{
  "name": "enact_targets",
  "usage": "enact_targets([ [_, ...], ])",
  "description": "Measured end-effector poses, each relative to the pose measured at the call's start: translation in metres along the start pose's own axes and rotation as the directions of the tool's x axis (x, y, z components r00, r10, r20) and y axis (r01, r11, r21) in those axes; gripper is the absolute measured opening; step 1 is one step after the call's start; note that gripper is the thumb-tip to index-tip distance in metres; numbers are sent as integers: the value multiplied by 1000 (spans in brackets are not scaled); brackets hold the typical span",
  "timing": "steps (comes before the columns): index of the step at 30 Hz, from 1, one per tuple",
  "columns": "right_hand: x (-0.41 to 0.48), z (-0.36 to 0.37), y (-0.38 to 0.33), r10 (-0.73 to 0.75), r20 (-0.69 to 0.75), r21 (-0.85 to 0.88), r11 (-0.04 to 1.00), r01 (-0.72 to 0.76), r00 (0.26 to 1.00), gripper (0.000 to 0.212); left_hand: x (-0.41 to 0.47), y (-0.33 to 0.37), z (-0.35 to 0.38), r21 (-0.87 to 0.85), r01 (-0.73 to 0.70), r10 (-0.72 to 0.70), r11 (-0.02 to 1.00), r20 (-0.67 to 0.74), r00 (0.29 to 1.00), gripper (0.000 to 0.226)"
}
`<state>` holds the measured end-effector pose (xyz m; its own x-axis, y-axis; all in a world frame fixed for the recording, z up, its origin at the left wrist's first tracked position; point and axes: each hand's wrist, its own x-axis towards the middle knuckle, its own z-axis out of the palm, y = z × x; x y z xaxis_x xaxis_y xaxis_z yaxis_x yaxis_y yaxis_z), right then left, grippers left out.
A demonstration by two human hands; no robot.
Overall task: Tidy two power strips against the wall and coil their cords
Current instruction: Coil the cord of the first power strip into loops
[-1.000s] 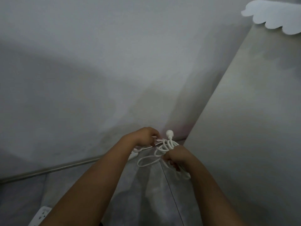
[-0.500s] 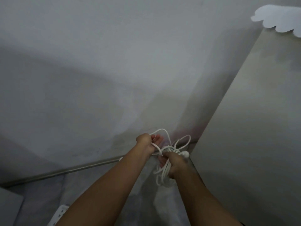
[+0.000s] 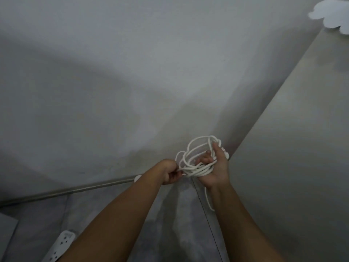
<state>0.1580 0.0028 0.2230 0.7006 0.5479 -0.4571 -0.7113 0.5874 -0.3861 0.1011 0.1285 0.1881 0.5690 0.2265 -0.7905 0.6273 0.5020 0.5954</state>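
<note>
A white cord is wound in several loose loops in front of the wall corner. My right hand, palm up, holds the bundle with fingers curled through the loops. My left hand pinches a strand at the bundle's left side. One strand hangs down past my right wrist. A white power strip lies on the floor at the lower left, partly hidden by my left forearm. A small white piece shows at the foot of the wall behind my left arm.
A grey wall faces me and meets the grey floor along a metal strip. A beige panel stands on the right, with a white scalloped shape above it. A grey object's corner shows at far left.
The cord has gone from a low tangle to raised loops. My right hand turned palm up under the bundle; my left hand dropped to its left side. The view shifted right.
</note>
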Motion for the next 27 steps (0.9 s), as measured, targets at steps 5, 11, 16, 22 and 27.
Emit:
enact_targets([
  [5, -9, 5, -15, -4, 191, -15, 1000, 7, 982, 34, 4, 4, 11, -72, 1, 2, 997, 47, 999, 35],
  [11, -23, 6, -37, 235, 510, -180, 970, -165, 827, 34, 31, 7, -10, -213, 26, -19, 977, 34, 999, 41],
  [16, -42, 11, -63, 554, 599, -514, 820, -252, 578, 29, 36, 10, -10, -167, 63, -41, 984, 135, 990, 29],
  [22, -60, 8, -87, 706, 372, -820, 554, -143, 603, 26, 32, 19, 8, -72, 79, -64, 994, 186, 981, 33],
  [27, -76, 6, -92, 606, 204, -913, 401, -74, 769, 34, 43, 24, 22, -353, 146, -72, 924, 215, 974, 25],
])
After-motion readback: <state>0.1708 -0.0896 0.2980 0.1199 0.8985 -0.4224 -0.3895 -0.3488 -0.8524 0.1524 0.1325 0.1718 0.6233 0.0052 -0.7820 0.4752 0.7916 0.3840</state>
